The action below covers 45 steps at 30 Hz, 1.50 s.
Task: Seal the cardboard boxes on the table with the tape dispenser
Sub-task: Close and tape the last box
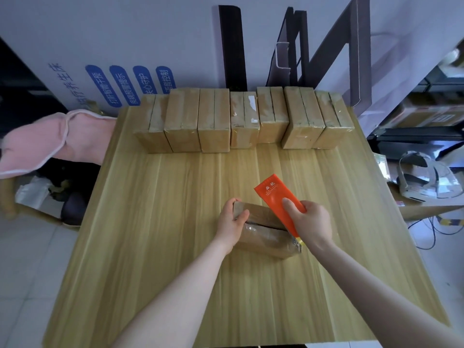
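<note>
A small cardboard box (pixel 266 237) lies on the wooden table (pixel 175 222) near the middle, with shiny tape along its top seam. My left hand (pixel 232 219) grips the box's left end, thumb on top. My right hand (pixel 311 222) holds the orange tape dispenser (pixel 278 197), tilted with its lower end pressed against the box's right end. A bit of tape shows at the dispenser's lower tip. Several more cardboard boxes (pixel 213 121) stand side by side in a row along the table's far edge.
A pink cloth (pixel 62 141) hangs over a chair left of the table. A white board with blue labels leans behind the row. White headsets (pixel 424 179) and cables lie to the right. The table's near half holds only my forearms.
</note>
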Each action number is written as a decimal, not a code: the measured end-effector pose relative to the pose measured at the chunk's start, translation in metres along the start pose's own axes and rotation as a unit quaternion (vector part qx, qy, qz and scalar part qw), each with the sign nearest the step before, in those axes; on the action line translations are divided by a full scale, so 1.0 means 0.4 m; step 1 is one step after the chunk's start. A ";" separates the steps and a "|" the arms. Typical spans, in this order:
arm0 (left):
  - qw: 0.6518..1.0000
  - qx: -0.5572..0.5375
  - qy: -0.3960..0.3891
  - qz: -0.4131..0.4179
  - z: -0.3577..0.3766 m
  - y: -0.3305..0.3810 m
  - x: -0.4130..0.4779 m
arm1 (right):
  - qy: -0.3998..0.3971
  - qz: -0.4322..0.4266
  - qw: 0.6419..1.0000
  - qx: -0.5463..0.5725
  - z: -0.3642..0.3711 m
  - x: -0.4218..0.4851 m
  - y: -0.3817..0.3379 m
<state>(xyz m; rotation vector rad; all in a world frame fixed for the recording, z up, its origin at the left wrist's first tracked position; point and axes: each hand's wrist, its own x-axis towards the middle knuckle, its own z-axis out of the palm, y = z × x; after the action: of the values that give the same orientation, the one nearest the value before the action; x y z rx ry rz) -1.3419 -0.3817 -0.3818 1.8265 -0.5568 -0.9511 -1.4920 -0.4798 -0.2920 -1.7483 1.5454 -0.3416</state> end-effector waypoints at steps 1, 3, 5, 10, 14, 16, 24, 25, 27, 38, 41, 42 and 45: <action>1.000 -0.002 0.018 -0.009 0.001 -0.005 -0.015 | -0.004 -0.008 1.000 0.025 -0.010 -0.002 0.000; 0.997 0.018 0.075 -0.024 -0.009 -0.021 -0.049 | -0.008 -0.015 0.994 0.105 -0.037 -0.009 0.004; 0.988 0.029 0.139 -0.057 -0.029 -0.044 -0.090 | -0.025 -0.017 0.986 0.163 -0.064 -0.017 0.007; 0.965 0.052 0.191 -0.171 -0.055 -0.083 -0.214 | -0.094 -0.049 0.977 0.183 -0.100 -0.039 -0.012; 0.977 0.093 0.190 -0.015 -0.078 0.025 -0.207 | -0.131 -0.087 0.965 0.209 -0.123 -0.057 -0.047; 0.985 0.016 0.161 0.051 -0.102 0.146 -0.189 | -0.144 -0.106 0.961 0.210 -0.135 -0.063 -0.061; 0.996 -0.048 0.027 0.067 -0.148 0.387 -0.177 | -0.141 -0.154 0.963 0.172 -0.158 -0.077 -0.105; 0.996 -0.032 0.029 0.073 -0.148 0.388 -0.181 | -0.139 -0.156 0.964 0.164 -0.159 -0.078 -0.108; 0.996 -0.005 0.030 0.083 -0.151 0.382 -0.182 | -0.136 -0.160 0.967 0.143 -0.161 -0.077 -0.110; 0.989 -0.131 0.029 -0.055 -0.178 0.410 -0.138 | -0.158 -0.194 0.963 0.104 -0.177 -0.085 -0.151; 0.992 -0.093 0.075 -0.049 -0.179 0.415 -0.106 | -0.162 -0.206 0.961 0.087 -0.177 -0.082 -0.174; 0.992 -0.077 0.087 -0.044 -0.177 0.416 -0.096 | -0.166 -0.208 0.961 0.080 -0.176 -0.081 -0.180; 0.994 -0.051 0.096 -0.034 -0.175 0.406 -0.071 | -0.184 -0.196 0.961 0.069 -0.178 -0.074 -0.189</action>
<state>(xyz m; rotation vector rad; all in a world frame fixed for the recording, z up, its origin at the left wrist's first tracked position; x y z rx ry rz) -1.2967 -0.3930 -0.2088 1.8296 -0.3230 -0.8235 -1.4898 -0.4800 -0.1839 -1.8748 0.8913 -0.2890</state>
